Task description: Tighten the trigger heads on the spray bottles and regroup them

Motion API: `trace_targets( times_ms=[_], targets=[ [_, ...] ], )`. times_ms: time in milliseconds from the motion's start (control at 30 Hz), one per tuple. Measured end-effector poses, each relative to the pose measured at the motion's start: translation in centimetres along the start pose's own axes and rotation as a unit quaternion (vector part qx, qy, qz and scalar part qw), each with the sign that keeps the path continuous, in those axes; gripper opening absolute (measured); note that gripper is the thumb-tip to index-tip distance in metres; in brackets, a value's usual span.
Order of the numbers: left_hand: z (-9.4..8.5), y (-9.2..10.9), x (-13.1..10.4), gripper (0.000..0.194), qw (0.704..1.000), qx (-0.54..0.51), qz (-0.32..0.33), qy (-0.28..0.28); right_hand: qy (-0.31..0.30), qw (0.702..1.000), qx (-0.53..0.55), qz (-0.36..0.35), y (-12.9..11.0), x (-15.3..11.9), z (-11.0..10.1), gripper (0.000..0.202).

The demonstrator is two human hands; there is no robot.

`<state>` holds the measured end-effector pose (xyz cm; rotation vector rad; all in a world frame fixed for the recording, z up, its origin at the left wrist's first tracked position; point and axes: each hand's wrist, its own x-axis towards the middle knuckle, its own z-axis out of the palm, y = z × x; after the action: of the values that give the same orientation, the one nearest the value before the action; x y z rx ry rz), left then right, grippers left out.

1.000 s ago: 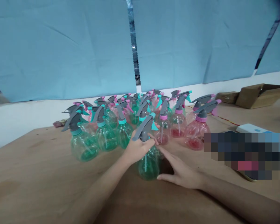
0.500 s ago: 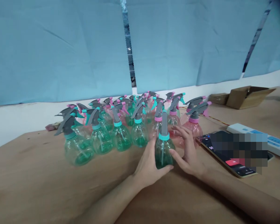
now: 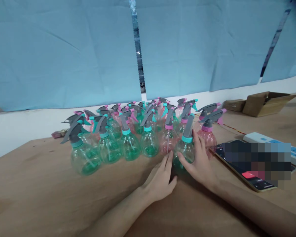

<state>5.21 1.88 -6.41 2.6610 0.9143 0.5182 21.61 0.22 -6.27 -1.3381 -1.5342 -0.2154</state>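
Note:
A green spray bottle with a grey head and turquoise collar stands upright at the front right of a group of similar bottles. My right hand is around its right side, thumb in front and fingers behind. Just left of that bottle, my left hand has its fingers stretched forward and thumb apart, holding nothing; whether its fingertips touch the bottle I cannot tell. A pink-collared bottle is just beyond my left fingertips. At the right, a pink spray bottle stands partly behind my right hand.
Several more green bottles and pink ones stand in rows on the wooden table. On the right lie a phone and a white power strip. An open cardboard box sits farther back, before a blue curtain.
The held green bottle has shifted right, towards the pink bottle, and now leans less into my left hand. My left hand has come off its side, with the fingers straightened.

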Motion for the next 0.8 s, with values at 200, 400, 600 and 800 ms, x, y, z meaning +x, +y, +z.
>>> trace_targets(
  times_ms=[200,400,600,800],
  targets=[
    [-0.1,0.3,-0.1,0.062,1.000,0.024,0.006,-0.002,0.000,1.000,-0.027,-0.004,0.4,0.2,0.0,0.074],
    [-0.1,0.2,-0.1,0.057,0.999,0.029,0.018,-0.008,0.010,0.998,-0.054,-0.013,0.7,0.1,0.2,0.076],
    [-0.2,0.2,-0.1,0.054,0.999,0.033,0.021,-0.012,-0.004,1.000,-0.019,0.003,1.3,0.0,0.7,0.077],
    [-0.4,0.5,-0.2,0.051,0.999,0.035,0.006,-0.007,0.015,1.000,-0.022,0.002,0.8,0.1,0.5,0.078]
  ],
)
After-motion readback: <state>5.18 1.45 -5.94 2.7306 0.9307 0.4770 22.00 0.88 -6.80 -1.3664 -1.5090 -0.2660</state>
